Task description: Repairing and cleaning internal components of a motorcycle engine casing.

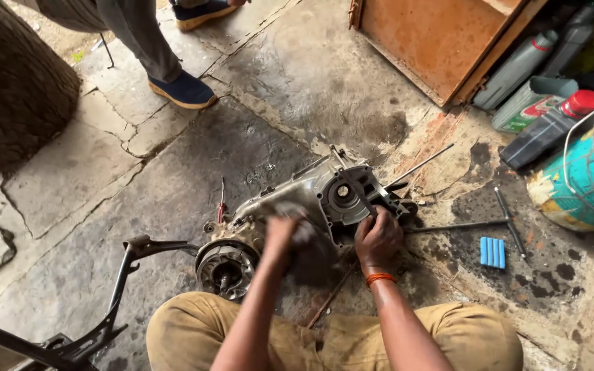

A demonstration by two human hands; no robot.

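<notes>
Left hand (284, 233) blurred, grip unclear; right hand (378, 237) clenched upon engine casing (324, 196). Cover off, internals exposed; tools scattered over floor (173, 185); much remaining, seemingly.

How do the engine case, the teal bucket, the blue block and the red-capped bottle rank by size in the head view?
Largest to smallest:
1. engine case
2. teal bucket, partly cut off by the frame, so unsure against the case
3. red-capped bottle
4. blue block
</notes>
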